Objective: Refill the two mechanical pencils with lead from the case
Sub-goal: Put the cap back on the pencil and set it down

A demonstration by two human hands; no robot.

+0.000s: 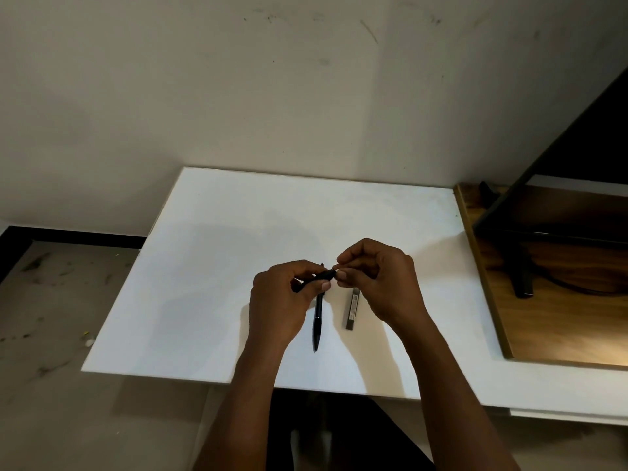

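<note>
**Item 1, held pencil**: black, raised above the table, roughly level between both hands.
- Left hand: fingers curled round the barrel.
- Right hand: thumb and forefinger pinch the pencil's right end. Whether they hold a cap or a lead is too small to tell.

**Item 2, second pencil**: black, flat on the table beneath the left hand's fingers, not held.

**Item 3, lead case**: dark and slim, flat on the table just right of the second pencil, its far end hidden by the right hand.

**Step, as judged:** opening or loading the top end of the first pencil.

**Next move:** probably calls for a fine, steady pinch and straight alignment, since lead snaps easily.
</note>
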